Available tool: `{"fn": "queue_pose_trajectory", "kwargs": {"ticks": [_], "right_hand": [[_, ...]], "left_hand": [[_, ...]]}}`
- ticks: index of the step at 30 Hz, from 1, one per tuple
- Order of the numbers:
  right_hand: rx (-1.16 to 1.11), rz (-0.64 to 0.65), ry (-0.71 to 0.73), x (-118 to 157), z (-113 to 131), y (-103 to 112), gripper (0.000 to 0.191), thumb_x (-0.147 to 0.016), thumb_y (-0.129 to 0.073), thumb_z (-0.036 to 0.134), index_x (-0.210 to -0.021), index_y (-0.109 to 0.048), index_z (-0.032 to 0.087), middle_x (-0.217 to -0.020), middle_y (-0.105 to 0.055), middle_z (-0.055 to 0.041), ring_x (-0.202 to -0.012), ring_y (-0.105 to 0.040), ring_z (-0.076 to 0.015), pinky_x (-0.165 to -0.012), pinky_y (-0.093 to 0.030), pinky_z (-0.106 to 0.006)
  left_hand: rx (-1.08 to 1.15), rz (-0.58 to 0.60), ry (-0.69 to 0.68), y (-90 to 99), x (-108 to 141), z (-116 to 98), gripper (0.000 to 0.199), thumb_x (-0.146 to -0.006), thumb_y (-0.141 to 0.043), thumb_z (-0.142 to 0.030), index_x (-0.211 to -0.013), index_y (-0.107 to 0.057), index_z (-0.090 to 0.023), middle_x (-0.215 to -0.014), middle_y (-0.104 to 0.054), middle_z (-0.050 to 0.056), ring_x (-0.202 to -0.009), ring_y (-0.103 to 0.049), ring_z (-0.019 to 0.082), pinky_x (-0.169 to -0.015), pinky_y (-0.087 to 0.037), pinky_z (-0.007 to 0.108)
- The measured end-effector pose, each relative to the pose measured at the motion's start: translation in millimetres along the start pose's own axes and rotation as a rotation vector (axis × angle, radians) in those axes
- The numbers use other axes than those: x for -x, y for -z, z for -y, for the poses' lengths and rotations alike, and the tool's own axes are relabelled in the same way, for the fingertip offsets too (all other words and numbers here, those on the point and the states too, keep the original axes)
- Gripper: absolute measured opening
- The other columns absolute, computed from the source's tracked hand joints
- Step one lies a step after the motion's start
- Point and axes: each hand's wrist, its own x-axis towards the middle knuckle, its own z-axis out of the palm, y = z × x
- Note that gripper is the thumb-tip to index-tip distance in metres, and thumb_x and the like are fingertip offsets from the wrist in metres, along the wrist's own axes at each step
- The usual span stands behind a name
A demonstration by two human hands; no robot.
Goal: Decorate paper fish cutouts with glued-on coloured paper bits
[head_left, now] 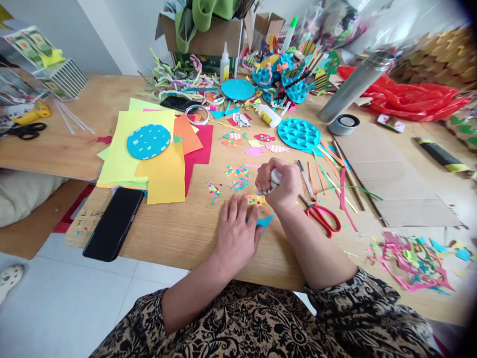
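Observation:
My right hand (280, 185) is closed in a fist around a white glue bottle (276, 177), mostly hidden by the fingers. Its tip points down and left, just above a yellow paper fish (255, 200) with coloured dots. My left hand (238, 229) lies flat on the table with its fingers stretched out, their tips close to that fish. Partly under it lies a blue paper scrap (265, 221). Small piles of coloured paper bits (238, 179) and round paper dots (214, 191) are beyond the left fingertips. Several decorated paper fish (255, 143) lie farther back.
Red-handled scissors (323, 217) and a pen (306, 180) lie right of my right hand. Coloured paper sheets (164, 174) and a phone (114, 223) are on the left. Cardboard (395, 174), paper scraps (413, 261) and a steel flask (354, 87) occupy the right side.

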Motion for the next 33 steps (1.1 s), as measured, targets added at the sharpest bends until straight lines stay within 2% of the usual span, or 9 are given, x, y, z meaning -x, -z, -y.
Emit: {"fn": "queue_pose_trajectory", "kwargs": {"ticks": [3,21,26,33], "right_hand": [[-0.053,-0.037,0.033,0.1,0.7,-0.5,0.035,-0.082,-0.044,0.037,-0.049,-0.042,0.023,-0.038,-0.035,0.0040,-0.033,-0.032,-0.0102,-0.034,-0.026,-0.024],[-0.067,-0.017,0.036,1.1,-2.9,-3.5,0.030,-0.080,-0.042,0.027,-0.050,-0.045,0.022,-0.038,-0.037,0.0042,-0.033,-0.034,-0.0103,-0.035,-0.026,-0.024],[0.023,-0.013,0.031,3.1,-0.2,-5.4,0.033,-0.081,-0.042,0.029,-0.049,-0.045,0.023,-0.038,-0.038,0.0037,-0.034,-0.035,-0.0104,-0.037,-0.029,-0.025],[-0.022,-0.037,0.066,-0.8,4.4,-4.6,0.036,-0.083,-0.044,0.038,-0.050,-0.042,0.024,-0.038,-0.035,0.0045,-0.033,-0.035,-0.0105,-0.035,-0.027,-0.024]], "left_hand": [[-0.005,-0.002,0.005,0.7,0.0,-0.1,0.048,-0.096,-0.045,-0.044,-0.136,-0.050,-0.017,-0.149,-0.041,0.015,-0.141,-0.031,0.034,-0.115,-0.027,0.053],[-0.008,0.016,0.007,1.9,-0.3,-1.2,0.049,-0.096,-0.045,-0.043,-0.137,-0.049,-0.018,-0.148,-0.041,0.014,-0.141,-0.030,0.034,-0.116,-0.026,0.053],[-0.009,0.002,0.007,1.8,0.0,-1.5,0.048,-0.096,-0.045,-0.042,-0.136,-0.049,-0.018,-0.148,-0.042,0.014,-0.140,-0.031,0.033,-0.115,-0.027,0.054],[-0.009,-0.010,0.003,0.7,0.2,-1.6,0.047,-0.095,-0.046,-0.042,-0.135,-0.050,-0.017,-0.147,-0.042,0.015,-0.140,-0.032,0.034,-0.114,-0.028,0.054]]}}
